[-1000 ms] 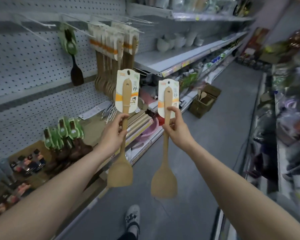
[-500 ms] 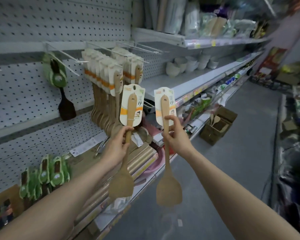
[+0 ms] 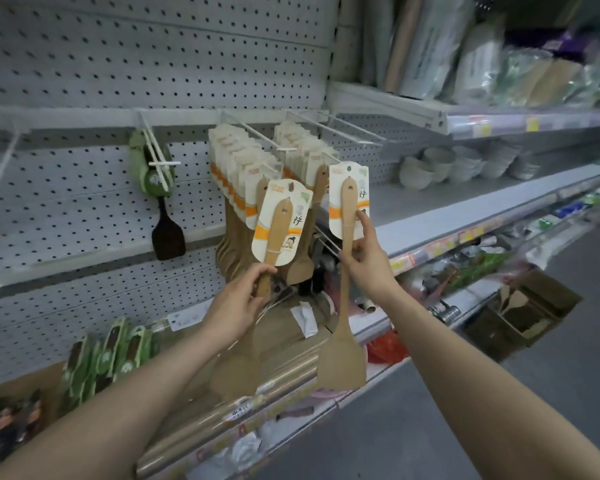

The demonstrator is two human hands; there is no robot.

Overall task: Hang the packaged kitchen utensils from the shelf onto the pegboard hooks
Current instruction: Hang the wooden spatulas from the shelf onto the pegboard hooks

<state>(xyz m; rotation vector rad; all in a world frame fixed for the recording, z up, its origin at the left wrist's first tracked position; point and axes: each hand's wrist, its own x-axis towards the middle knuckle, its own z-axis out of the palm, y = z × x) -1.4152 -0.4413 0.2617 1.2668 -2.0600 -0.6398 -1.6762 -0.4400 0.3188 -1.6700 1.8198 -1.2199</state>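
a black spatula (image 3: 168, 233) hangs on the pegboard (image 3: 84, 64). my left hand (image 3: 238, 304) holds one wooden spatula (image 3: 257, 299) by its handle. my right hand (image 3: 366, 263) pinches another wooden spatula (image 3: 343, 313) in front of the full hooks (image 3: 267, 140).

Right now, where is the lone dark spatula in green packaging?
The dark spatula in green packaging hangs alone on a pegboard hook, upper left of the head view, left of the hanging wooden spatulas.

We can pretty much only read one big Chinese character, 铲, on the header card (image 3: 282, 223) of the left spatula and again on the right spatula's card (image 3: 348, 199). Shelf price tags (image 3: 471, 233) are too blurry for us.
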